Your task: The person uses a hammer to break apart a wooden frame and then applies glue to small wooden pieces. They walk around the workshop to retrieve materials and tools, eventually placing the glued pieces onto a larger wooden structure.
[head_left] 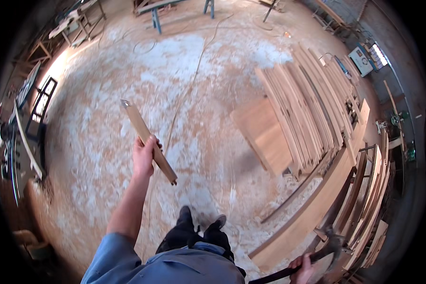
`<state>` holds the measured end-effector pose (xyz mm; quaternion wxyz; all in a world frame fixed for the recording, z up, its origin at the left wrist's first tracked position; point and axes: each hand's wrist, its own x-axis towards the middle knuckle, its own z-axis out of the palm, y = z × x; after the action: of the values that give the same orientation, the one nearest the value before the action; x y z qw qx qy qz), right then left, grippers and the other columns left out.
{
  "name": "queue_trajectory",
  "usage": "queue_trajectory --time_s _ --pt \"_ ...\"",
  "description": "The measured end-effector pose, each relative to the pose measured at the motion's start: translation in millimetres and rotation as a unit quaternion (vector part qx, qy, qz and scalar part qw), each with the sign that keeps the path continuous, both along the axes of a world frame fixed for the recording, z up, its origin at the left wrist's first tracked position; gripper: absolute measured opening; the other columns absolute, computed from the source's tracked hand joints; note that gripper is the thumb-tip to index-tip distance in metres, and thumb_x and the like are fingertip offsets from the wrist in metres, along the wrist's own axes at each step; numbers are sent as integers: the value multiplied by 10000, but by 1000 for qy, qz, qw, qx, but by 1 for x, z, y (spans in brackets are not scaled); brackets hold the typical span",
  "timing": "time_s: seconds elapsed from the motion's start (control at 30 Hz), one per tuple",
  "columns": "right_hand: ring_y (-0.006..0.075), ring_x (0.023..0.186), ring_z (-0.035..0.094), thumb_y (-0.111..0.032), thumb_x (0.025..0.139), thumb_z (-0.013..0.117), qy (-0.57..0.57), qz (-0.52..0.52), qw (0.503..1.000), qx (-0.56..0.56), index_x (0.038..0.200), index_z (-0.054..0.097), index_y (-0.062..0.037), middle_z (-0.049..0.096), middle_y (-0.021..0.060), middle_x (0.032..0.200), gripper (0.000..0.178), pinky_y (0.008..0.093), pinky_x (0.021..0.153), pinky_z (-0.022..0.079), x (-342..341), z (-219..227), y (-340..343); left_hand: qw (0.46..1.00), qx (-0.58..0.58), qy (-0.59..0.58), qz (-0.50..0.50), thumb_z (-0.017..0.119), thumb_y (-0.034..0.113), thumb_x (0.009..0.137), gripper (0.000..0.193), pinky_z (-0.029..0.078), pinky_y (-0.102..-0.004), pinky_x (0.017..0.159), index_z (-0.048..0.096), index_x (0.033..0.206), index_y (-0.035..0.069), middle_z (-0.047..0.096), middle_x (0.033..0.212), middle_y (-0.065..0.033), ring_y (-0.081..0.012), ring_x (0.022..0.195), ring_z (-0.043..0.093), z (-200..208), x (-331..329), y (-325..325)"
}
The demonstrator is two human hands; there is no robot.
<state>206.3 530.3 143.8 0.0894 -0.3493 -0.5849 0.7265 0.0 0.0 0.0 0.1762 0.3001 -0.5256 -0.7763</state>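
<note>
Item: one short wooden piece (138, 123), at nine o'clock, off the floor (175, 61). My left hand (146, 154) is closed around it nearer its lower end, presumably for a firm hold that leaves most of its length free. It slants, far end toward ten o'clock, near end toward seven. A shiny metal part (124, 102) sits at the far end; its kind is too small to tell.

Item: one hammer (334, 244), at four o'clock. My right hand (302, 270), at five, is wrapped round its dark handle, head pointing outward, apparently carried low and clear of the wood.

Item: pale planks (307, 106), at two o'clock, side by side with ends roughly lined up, likely for easy counting and lifting. A broad panel (260, 125) adjoins their left side.

Item: one long board (307, 208), at four o'clock.

Item: one blue-legged desk (165, 4), well apart, between eleven and twelve.
</note>
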Motion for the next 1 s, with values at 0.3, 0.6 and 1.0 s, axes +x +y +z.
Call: queue_trajectory --time_s 0.3,0.6,1.0 --pt "151 367 488 -65 835 621 -181 182 964 70 787 519 -2 511 58 501 129 294 371 403 -196 -67 -189 952 -231 -97 -174 648 202 867 287 498 -259 592 512 1037 16 563 763 -24 -91 630 544 57 -215 -100" --pt "93 522 537 -136 768 706 -187 378 898 123 793 621 -21 574 13 621 145 277 457 437 -501 -65 -370 951 -230 -85 -188 701 184 838 362 456 -250 614 542 1117 17 581 786 -2 -74 687 530 104 -399 -265" --pt "164 413 447 -232 885 610 -369 236 897 -55 754 503 -80 459 23 536 228 335 402 391 -846 -103 -450 918 -224 -240 -224 647 291 827 427 486 -333 652 555 1112 -14 618 799 -95 -174 710 593 47 -743 -411"
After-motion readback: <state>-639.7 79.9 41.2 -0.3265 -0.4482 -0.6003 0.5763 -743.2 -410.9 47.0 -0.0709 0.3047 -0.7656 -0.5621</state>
